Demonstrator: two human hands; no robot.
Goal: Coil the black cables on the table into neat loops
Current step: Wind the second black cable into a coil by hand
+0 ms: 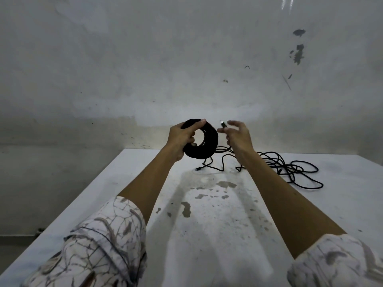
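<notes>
One coil (204,141) gripped in my left hand (182,137); right hand (236,135) pinches its plug end (223,124) at three o'clock, loose cable (290,168) on the desk (207,214) beyond

You are working in dim, grey light, with one bright pool on the far wall (186,112) just behind your hands, as if a lamp near your head points forward. It falls off quickly toward the left and right edges, which go murky. Your arms throw two long soft shadows down the table (207,235) toward you. A streak of glare shows at the top right (287,2). The right hand (236,134) is smeared by motion blur; the left hand (181,135) is sharper. The wide lens bows the table edges and stretches your sleeves (99,245) at the near corners, where detail goes soft.
</notes>
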